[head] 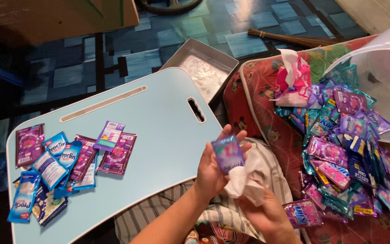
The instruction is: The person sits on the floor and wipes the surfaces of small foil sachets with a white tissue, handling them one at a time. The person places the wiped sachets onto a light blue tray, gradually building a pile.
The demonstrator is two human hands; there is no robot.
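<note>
Purple sachet (228, 153) rests in my left hand (213, 169), fingers curled up behind it and the thumb pinching its lower edge, held over my lap just past the near-right edge of the counter (159, 131). My right hand (267, 212) is below it, closed around a white tissue (244, 178) whose upper fold touches the sachet's bottom.

The counter is a pale blue lap board. Its right half, from the handle slot (197, 110) down to the edge nearest my hands, is bare. Toward its left end lies a loose row of sachets (68, 160), blue and purple, some overlapping, and the lowest blue ones hang over the left edge.

Right of my hands, well apart from the counter, a big heap (348, 153) of purple and teal sachets spreads over a red patterned cushion (253, 113). A tipped clear tub (384, 68) sits at the heap's far side, and a pink tissue pack (292, 79) stands at the heap's upper left. Beyond the counter's far-right corner a metal tray (201, 68) lies on the blue floor (159, 36).
</note>
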